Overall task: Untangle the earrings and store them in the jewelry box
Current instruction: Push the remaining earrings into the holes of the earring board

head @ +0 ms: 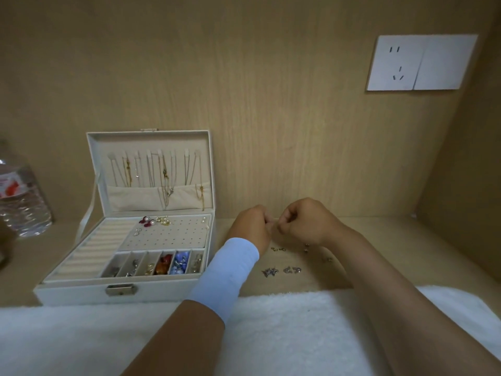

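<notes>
The white jewelry box [81, 291] stands open at the left, with necklaces hanging in its lid and earrings in its small compartments and on its perforated pad. My left hand [250, 226] and my right hand [303, 222] meet fingertip to fingertip above the wooden desk, right of the box. Both have curled fingers pinching a tiny earring between them; the piece itself is too small to make out. Several loose silver and gold earrings [282, 270] lie on the desk just below my hands.
A plastic water bottle [20, 196] stands at the far left. A white fluffy cloth [284, 327] covers the near edge of the desk. A white wall socket [420, 62] sits on the back panel at upper right. A side panel closes the right.
</notes>
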